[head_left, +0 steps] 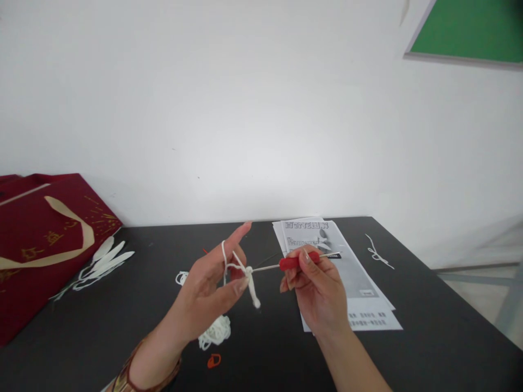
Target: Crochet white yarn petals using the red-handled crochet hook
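In my right hand [321, 288] is a crochet hook [290, 263] with a red grip, its thin shaft pointing left. The shaft's end reaches a small piece of white crochet work [253, 288] that hangs down. My left hand [204, 294] pinches that piece between thumb and a finger, with the index finger stretched up. White yarn [224, 251] loops round the left index finger and runs to the hook. Beneath the left hand a loose heap of white yarn [216, 331] lies on the table, partly hidden. The hook's tip is too small to make out in the stitches.
Printed sheets [359, 321] lie under and behind my right hand on the black table [163, 239]. White leaf-shaped pieces [110, 258] rest beside a dark red bag [36, 234] at left. An orange stitch marker [213, 360] is near the front, and a yarn scrap [378, 255] at right.
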Action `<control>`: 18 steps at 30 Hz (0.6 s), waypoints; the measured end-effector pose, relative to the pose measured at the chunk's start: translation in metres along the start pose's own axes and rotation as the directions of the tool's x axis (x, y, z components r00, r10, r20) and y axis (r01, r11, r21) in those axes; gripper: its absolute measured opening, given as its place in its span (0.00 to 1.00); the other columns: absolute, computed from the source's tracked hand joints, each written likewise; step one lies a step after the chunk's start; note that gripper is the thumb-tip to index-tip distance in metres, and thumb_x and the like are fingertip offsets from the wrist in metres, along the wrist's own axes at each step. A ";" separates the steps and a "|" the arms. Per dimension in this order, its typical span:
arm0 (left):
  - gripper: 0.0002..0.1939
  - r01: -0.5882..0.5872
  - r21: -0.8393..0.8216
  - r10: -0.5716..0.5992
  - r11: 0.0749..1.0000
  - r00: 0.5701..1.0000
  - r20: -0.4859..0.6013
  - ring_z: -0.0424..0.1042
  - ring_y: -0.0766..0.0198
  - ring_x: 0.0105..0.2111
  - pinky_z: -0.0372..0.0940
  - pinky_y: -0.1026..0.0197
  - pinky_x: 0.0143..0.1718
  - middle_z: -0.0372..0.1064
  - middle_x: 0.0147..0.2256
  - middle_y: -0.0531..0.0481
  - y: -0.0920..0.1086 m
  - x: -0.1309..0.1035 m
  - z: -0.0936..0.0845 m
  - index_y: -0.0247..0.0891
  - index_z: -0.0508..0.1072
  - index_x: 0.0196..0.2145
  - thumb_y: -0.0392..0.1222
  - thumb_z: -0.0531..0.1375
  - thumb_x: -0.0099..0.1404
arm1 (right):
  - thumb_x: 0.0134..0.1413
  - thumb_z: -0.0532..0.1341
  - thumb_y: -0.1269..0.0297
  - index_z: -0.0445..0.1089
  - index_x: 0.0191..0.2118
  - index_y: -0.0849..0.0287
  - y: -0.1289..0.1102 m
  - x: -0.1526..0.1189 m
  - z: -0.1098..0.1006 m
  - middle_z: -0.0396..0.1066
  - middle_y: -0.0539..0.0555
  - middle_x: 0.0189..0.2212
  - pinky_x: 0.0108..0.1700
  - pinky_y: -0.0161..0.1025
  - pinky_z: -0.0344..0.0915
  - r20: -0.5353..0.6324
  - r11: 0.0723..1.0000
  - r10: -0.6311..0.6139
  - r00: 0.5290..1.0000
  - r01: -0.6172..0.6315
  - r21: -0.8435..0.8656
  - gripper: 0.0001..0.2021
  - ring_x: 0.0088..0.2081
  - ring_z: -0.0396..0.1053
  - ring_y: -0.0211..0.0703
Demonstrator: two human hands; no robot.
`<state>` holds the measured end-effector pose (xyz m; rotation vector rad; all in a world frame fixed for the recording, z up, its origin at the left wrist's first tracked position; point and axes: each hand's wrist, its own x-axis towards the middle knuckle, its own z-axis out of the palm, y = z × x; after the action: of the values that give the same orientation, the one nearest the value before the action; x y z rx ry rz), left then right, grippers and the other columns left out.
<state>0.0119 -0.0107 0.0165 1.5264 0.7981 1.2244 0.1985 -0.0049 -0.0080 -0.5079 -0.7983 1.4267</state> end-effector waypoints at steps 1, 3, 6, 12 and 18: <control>0.31 -0.009 0.087 0.008 0.996 1.000 0.014 0.62 0.66 0.30 0.61 0.62 0.31 0.64 0.34 0.52 0.002 -0.001 0.000 0.52 0.61 0.62 0.38 0.61 0.62 | 0.53 0.66 0.62 0.75 0.30 0.61 0.000 0.000 0.000 0.72 0.48 0.19 0.22 0.29 0.72 -0.002 1.000 -0.006 1.000 0.006 -0.006 0.08 0.18 0.69 0.33; 0.32 -0.031 0.234 0.028 0.972 0.999 0.018 0.64 0.64 0.35 0.62 0.61 0.36 0.66 0.39 0.51 0.004 -0.003 0.000 0.55 0.62 0.61 0.37 0.63 0.61 | 0.53 0.66 0.61 0.75 0.30 0.61 0.000 0.000 0.001 0.72 0.48 0.19 0.22 0.29 0.72 -0.007 1.000 -0.015 1.000 0.015 -0.021 0.08 0.18 0.69 0.33; 0.30 -0.040 0.319 0.053 0.947 0.998 -0.033 0.66 0.65 0.35 0.63 0.62 0.37 0.68 0.39 0.52 0.003 -0.005 0.004 0.56 0.64 0.59 0.36 0.62 0.62 | 0.54 0.66 0.62 0.75 0.30 0.61 0.001 0.000 0.001 0.73 0.48 0.19 0.22 0.28 0.72 -0.018 0.999 -0.031 0.999 0.030 -0.035 0.08 0.18 0.69 0.33; 0.23 0.081 0.223 -0.040 0.971 0.982 -0.184 0.71 0.64 0.30 0.66 0.62 0.36 0.73 0.28 0.53 0.005 -0.001 0.011 0.43 0.72 0.54 0.37 0.64 0.60 | 0.54 0.66 0.62 0.75 0.30 0.62 0.002 -0.001 0.000 0.72 0.48 0.19 0.21 0.27 0.71 -0.034 0.999 -0.016 0.999 0.015 -0.028 0.08 0.18 0.69 0.32; 0.31 0.236 -0.100 -0.254 0.966 0.936 -0.242 0.75 0.62 0.29 0.67 0.63 0.34 0.75 0.24 0.54 0.002 0.002 0.013 0.43 0.72 0.55 0.39 0.70 0.52 | 0.51 0.67 0.61 0.75 0.30 0.63 0.004 0.001 0.000 0.71 0.48 0.17 0.19 0.29 0.71 -0.093 0.994 0.104 0.990 -0.101 0.034 0.09 0.16 0.66 0.31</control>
<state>0.0245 -0.0128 0.0187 1.1860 1.0682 1.2582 0.1958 -0.0037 -0.0103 -0.5969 -0.6832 1.4954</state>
